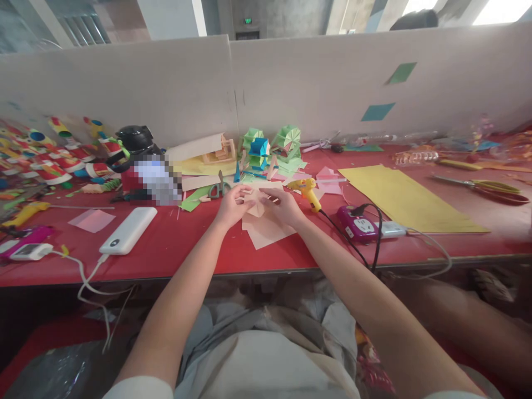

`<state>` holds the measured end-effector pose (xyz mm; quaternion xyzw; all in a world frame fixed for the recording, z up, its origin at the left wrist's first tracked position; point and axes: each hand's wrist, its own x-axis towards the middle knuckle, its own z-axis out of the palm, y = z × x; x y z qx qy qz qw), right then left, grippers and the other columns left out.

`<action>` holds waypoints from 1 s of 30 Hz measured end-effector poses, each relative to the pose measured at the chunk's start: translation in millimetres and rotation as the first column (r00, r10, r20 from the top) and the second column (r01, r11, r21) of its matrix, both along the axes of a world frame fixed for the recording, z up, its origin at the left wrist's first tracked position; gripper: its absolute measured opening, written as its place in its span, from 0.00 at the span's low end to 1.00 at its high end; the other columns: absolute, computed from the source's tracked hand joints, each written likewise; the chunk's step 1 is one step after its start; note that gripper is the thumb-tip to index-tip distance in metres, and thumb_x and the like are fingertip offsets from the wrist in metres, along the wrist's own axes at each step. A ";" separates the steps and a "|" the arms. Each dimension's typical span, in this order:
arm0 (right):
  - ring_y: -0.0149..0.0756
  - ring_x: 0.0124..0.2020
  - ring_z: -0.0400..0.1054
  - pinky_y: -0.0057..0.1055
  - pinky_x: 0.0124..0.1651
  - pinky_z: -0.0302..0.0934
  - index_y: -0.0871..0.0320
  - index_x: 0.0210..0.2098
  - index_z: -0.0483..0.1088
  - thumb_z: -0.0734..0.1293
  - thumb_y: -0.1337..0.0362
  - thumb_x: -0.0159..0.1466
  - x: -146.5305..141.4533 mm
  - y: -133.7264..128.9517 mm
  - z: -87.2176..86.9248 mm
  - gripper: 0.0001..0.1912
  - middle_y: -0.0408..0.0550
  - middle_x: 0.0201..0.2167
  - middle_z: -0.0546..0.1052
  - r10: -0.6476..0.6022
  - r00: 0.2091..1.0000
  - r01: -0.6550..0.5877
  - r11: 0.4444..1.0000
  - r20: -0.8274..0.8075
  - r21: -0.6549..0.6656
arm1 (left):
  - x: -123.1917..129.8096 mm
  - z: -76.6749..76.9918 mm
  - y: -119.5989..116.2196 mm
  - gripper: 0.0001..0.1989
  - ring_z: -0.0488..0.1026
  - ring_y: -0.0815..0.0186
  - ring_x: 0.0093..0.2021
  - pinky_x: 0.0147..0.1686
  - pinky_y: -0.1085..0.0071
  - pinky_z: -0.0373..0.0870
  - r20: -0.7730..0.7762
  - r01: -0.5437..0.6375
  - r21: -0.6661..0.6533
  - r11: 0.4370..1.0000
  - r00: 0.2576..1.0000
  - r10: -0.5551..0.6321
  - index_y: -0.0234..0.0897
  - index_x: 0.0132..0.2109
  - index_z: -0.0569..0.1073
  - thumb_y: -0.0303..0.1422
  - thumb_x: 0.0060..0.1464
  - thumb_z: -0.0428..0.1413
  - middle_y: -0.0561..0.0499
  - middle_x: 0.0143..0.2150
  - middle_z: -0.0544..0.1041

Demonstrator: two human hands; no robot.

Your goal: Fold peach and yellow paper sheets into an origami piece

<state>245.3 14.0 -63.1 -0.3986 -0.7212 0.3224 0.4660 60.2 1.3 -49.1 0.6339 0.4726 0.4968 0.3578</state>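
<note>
Pale peach paper (258, 209) with creases

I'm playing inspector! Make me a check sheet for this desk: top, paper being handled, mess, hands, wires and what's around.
Surface: red tabletop, many items spread over it.
Paper being handled: pale folded paper between the hands.
Clutter: yellow glue gun near the right hand, yellow sheet, white power bank, green paper shape.
Hands: left hand and right hand at the pale folded paper; exact grip unclear.
Cables: white cable at the power bank; black cord at the purple socket.
Surroundings: pale partition behind, bearing green paper and teal paper.
</note>
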 end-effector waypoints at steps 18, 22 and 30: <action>0.43 0.52 0.66 0.44 0.53 0.65 0.50 0.46 0.78 0.64 0.61 0.64 1.9 -0.2 2.1 0.13 0.53 0.49 0.71 0.066 0.994 -0.085 0.967 0.087 0.241 | 0.3 -5.3 1.4 0.14 0.73 0.64 0.39 0.35 0.70 0.70 -0.026 0.069 -0.071 0.995 0.997 -0.071 0.35 0.39 0.74 0.37 0.45 0.63 0.47 0.40 0.76; 0.42 0.51 0.67 0.38 0.46 0.67 0.53 0.49 0.74 0.67 0.57 0.61 1.3 -3.5 6.5 0.17 0.53 0.50 0.71 0.034 0.999 -0.033 0.990 -0.006 0.137 | 0.0 -3.5 -0.6 0.15 0.73 0.66 0.32 0.28 0.72 0.69 0.060 0.068 -0.132 0.989 0.996 -0.061 0.35 0.37 0.73 0.40 0.44 0.64 0.49 0.37 0.77; 0.39 0.47 0.67 0.33 0.42 0.65 0.56 0.37 0.70 0.71 0.50 0.56 0.8 -2.0 7.1 0.17 0.50 0.43 0.74 -0.016 0.993 0.014 1.000 -0.115 -0.016 | 1.5 -0.7 -3.1 0.16 0.74 0.65 0.33 0.33 0.69 0.72 0.059 0.089 -0.161 0.983 0.995 -0.081 0.36 0.33 0.72 0.41 0.41 0.66 0.51 0.33 0.76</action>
